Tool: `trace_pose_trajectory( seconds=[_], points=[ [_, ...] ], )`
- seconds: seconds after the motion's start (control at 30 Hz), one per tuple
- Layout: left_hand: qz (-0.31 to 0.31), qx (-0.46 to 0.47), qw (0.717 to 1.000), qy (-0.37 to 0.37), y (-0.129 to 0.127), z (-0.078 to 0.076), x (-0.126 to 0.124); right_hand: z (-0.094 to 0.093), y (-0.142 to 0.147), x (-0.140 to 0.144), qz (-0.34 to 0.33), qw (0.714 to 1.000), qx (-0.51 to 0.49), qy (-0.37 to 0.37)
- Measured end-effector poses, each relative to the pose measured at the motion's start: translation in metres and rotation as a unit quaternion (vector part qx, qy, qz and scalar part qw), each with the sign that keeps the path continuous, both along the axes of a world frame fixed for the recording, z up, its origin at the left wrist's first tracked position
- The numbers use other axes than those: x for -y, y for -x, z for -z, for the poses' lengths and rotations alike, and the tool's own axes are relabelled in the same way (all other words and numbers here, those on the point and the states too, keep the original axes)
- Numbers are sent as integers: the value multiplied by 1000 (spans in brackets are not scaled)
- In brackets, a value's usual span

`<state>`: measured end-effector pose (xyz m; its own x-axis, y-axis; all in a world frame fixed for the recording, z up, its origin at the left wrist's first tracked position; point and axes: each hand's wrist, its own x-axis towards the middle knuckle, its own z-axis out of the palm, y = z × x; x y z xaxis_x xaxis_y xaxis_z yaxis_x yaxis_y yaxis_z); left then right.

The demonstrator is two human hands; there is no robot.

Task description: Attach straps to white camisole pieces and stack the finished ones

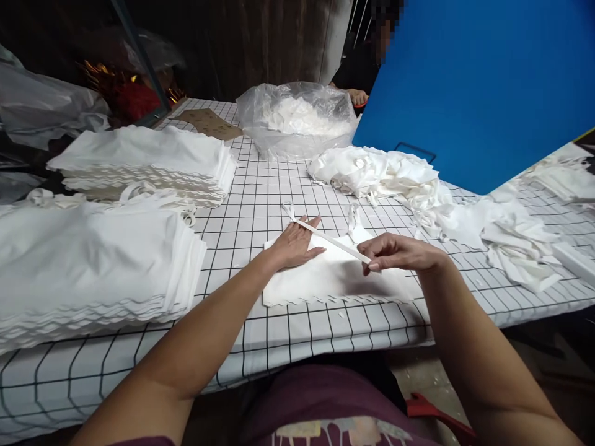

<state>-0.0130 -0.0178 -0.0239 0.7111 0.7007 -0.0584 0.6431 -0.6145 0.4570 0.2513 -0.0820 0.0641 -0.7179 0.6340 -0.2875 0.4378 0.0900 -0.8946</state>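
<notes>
**Two hands, one white strap**

The left hand (pixel 294 243) lies flat on a white cloth bag (pixel 325 279). The bag lies flat near the front edge of the worktop (pixel 260 204), which has a black grid on it. The fingers of the left hand are spread out and press down. They hold nothing.

The right hand (pixel 395 253) pinches a thin white strap (pixel 332 240). Its grip is closed on the strap, thumb against fingers. The strap runs tight from this pinch, over the left hand's fingers, to a loose end further back on the worktop.

The strap looks soft, light and floppy, like ribbon. It would sag if let go, so pinching it near the end and pulling it straight seems the best way to hold it. The bag looks thin and light too. It could slide or wrinkle, so a flat palm on top should keep it put.

Tall stacks (pixel 93 266) of the same white cloth stand to the left. A loose heap (pixel 385 173) lies to the right. A clear sack (pixel 297 118) of white scraps stands at the back. Another person's hand (pixel 357 96) shows behind it.
</notes>
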Motion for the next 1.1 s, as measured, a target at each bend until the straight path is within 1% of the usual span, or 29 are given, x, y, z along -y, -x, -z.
trace_pose_trajectory(
  seconds=[0.07, 0.17, 0.27, 0.33, 0.37, 0.4, 0.47, 0.5, 0.53, 0.57, 0.6, 0.67, 0.7, 0.83, 0.87, 0.93, 1.1],
  points=[
    [-4, 8, 1000, 8, 1, 0, 0, 2, -5, 2, 3, 1000, -21, -6],
    [-9, 34, 999, 10, 2, -3, 1, 11, -3, -7, 28, 996, -88, -16],
    [-27, 89, 995, 25, 5, -9, 1, 17, 11, -26, 117, 983, -140, -1],
    [-64, 166, 982, 63, 7, -14, -2, 19, 25, -42, 183, 970, -160, 11],
    [-95, 220, 967, 88, 8, -16, -5, 20, 32, -50, 207, 963, -170, 13],
    [-134, 281, 943, 117, 10, -17, -8, 21, 39, -58, 224, 958, -179, 12],
    [-216, 388, 876, 187, 15, -20, -17, 23, 53, -72, 251, 949, -190, 7],
    [-256, 421, 842, 221, 18, -20, -22, 26, 59, -77, 263, 945, -194, 5],
    [-290, 435, 815, 249, 21, -21, -25, 29, 65, -82, 274, 941, -196, 5],
    [-316, 434, 800, 267, 24, -21, -28, 34, 69, -86, 288, 936, -200, 6],
    [-335, 424, 796, 273, 26, -21, -30, 39, 74, -88, 304, 930, -204, 9],
    [-350, 404, 803, 264, 28, -21, -29, 51, 79, -91, 332, 919, -214, 18],
    [-339, 400, 811, 258, 27, -21, -27, 56, 81, -91, 341, 914, -218, 22],
    [-238, 386, 863, 222, 16, -24, -13, 73, 85, -89, 346, 908, -234, 20],
    [-222, 379, 875, 206, 13, -26, -10, 75, 87, -89, 343, 909, -237, 15],
    [-214, 366, 888, 178, 9, -27, -6, 76, 89, -87, 337, 910, -241, 7],
    [-206, 350, 900, 155, 9, -27, -4, 73, 89, -83, 302, 922, -243, 5]
  ],
)
